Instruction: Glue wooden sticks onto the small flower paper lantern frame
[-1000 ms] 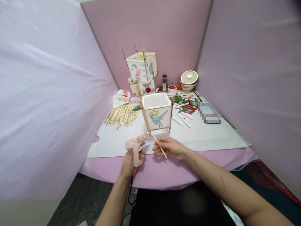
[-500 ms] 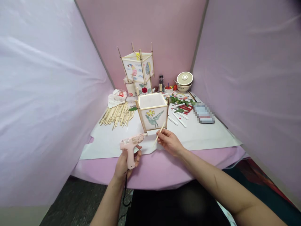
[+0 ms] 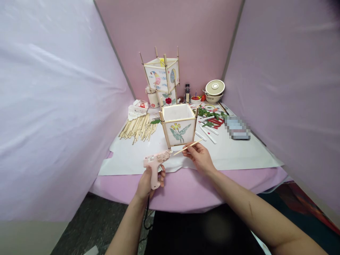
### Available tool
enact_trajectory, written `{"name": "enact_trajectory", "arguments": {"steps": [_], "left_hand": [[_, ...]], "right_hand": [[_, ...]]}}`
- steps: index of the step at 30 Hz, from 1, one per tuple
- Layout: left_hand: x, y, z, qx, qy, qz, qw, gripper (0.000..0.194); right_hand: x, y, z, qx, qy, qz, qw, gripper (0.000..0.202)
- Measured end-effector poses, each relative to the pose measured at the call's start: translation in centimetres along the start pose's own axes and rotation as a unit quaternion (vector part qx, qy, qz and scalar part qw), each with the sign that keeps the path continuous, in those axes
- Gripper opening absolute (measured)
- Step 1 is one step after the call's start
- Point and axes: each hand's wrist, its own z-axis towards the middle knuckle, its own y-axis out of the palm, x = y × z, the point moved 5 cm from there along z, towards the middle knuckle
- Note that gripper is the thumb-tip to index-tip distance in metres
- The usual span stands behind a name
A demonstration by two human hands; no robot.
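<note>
A person's L hand (image 3: 145,181) is gripping a pale pink glue gun (image 3: 154,164) at the front of the counter (image 3: 225,154), fingers (image 3: 162,173) wrapping around its handle, nozzle pointing right & slightly up. A black cord (image 3: 146,214) is hanging below the L hand.

The R hand (image 3: 201,156) is holding a thin wooden stick (image 3: 179,151), fingers pinching it near the middle. The stick is slanting up to the right, its lower L end lying just beside the nozzle; whether the two are touching, can't tell.

Directly behind, a square lantern (image 3: 178,131) w/ white panels & wooden edges is standing upright on the counter, open top up, its front panel showing a yellow flower w/ green leaves. At rear, a taller lantern (image 3: 157,78) w/ a moon pic is rising beside a white jar (image 3: 153,100).

A pile of wooden sticks (image 3: 138,129) is lying at L, in front of crumpled white tissue (image 3: 136,112). At R, leafy sprigs (image 3: 204,113), red-handled scissors (image 3: 219,122), white-handled tools (image 3: 207,134) & a pixelated device (image 3: 237,128) are lying on the counter; a lidded bowl (image 3: 213,98) is sitting behind them, a dark bottle (image 3: 187,95) standing to its L.
</note>
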Motion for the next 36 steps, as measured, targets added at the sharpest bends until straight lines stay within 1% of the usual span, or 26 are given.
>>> {"name": "enact_trajectory", "arguments": {"steps": [4,8,17,26,31,36], "left_hand": [[-0.1,-0.1,0.0,0.007,0.008,0.018,1.000,0.063],[-0.1,-0.3,0.1,0.012,0.010,0.022,1.000,0.062],[0.0,-0.3,-0.1,0.031,0.009,0.032,0.999,0.063],[-0.1,-0.4,0.0,0.040,0.012,0.044,0.998,0.063],[0.1,-0.2,-0.1,0.044,0.018,0.047,0.998,0.062],[0.2,-0.1,-0.2,0.045,0.020,0.052,0.997,0.062]], "right_hand": [[-0.4,-0.1,0.0,-0.002,-0.037,-0.011,0.999,0.021],[-0.7,0.0,-0.2,0.006,-0.053,-0.023,0.998,0.021],[-0.8,0.1,-0.2,-0.003,-0.053,-0.026,0.998,0.019],[-0.9,0.1,-0.2,-0.002,-0.057,-0.036,0.998,0.022],[-1.1,0.2,-0.3,-0.006,-0.055,-0.038,0.998,0.019],[-1.1,0.3,-0.4,0.003,-0.052,-0.048,0.997,0.023]]}}
